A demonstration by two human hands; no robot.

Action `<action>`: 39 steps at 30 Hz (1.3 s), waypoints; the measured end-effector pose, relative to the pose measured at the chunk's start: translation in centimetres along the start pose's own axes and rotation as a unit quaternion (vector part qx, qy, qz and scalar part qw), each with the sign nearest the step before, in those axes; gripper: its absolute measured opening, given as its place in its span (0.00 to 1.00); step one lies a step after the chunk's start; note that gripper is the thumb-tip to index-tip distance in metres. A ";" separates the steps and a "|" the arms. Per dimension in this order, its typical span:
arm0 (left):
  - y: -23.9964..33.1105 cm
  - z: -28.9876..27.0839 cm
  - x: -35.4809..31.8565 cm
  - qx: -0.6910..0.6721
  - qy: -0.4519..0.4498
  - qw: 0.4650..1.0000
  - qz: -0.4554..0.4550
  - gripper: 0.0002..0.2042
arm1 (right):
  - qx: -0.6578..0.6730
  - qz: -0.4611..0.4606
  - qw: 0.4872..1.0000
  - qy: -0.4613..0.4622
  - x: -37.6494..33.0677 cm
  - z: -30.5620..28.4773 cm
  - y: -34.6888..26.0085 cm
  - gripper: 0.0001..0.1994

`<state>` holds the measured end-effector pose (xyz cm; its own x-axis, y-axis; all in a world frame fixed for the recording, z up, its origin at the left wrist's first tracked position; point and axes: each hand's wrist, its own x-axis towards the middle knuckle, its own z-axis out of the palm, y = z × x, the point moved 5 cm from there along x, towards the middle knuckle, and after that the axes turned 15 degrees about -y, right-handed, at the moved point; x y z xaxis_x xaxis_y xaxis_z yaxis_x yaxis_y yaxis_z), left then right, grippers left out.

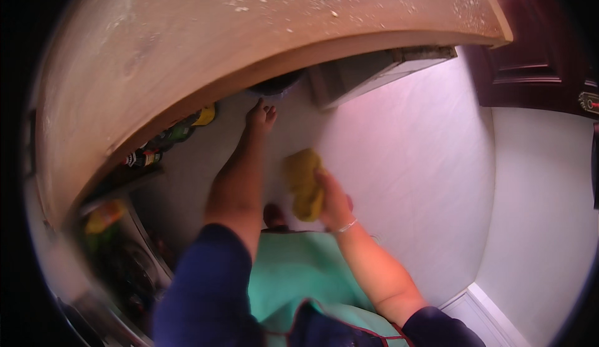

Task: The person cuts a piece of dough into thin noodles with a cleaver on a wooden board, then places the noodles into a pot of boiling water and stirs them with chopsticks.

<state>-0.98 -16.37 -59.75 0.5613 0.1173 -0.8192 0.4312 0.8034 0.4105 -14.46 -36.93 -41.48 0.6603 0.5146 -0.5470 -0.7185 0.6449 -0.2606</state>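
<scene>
In my right hand (336,200) is a thick yellow sponge (304,185) with a waisted outline, held over the floor in front of my apron. The fingers close round its right side. My left hand (262,116) reaches forward beneath the front edge of a wooden countertop (187,29). Its index finger is stretched out and the other fingers are partly bent, with nothing visible in them. Just beyond the fingertips is a dark rounded vessel (277,85), mostly hidden by the countertop. Pale flakes and crumbs lie scattered on the wood.
A pale box-like panel (374,75) stands under the countertop. Bottles (146,156) and a yellow item (204,115) sit below it at left, near a cluttered shelf (109,219). A dark red door (530,41) is at far right, beside a white wall (543,191). Pale floor (412,160) lies below.
</scene>
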 end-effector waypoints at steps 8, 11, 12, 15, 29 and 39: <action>0.6 0.0 6.3 -0.049 -0.039 0.998 0.022 0.18 | -0.009 0.021 0.994 -0.104 3.8 -0.6 0.6 0.19; 2.1 1.5 3.8 -0.035 -0.075 0.991 0.105 0.18 | -0.020 0.051 0.993 -0.106 2.5 -0.7 0.0 0.20; 4.7 -3.9 2.0 0.318 -0.078 0.882 0.338 0.19 | -0.022 0.094 0.988 -0.123 1.4 1.7 0.4 0.21; 1.5 -3.1 -8.8 0.175 -0.144 0.953 0.203 0.20 | -0.068 0.077 0.986 -0.132 -3.9 5.7 -3.3 0.23; 6.8 4.7 -51.8 0.005 -0.095 0.995 -0.005 0.15 | -0.843 -0.287 0.414 0.189 -4.2 30.8 -31.1 0.30; 12.8 0.3 -56.6 -0.029 -0.055 0.998 0.003 0.15 | -0.718 -0.283 0.554 -0.310 -5.8 45.0 0.3 0.21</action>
<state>-27.02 -12.95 -7.96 0.6389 0.0599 -0.7669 0.3883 0.8355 0.3887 -8.70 -14.29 -2.55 0.4968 0.8421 0.2098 0.5046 -0.0836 -0.8593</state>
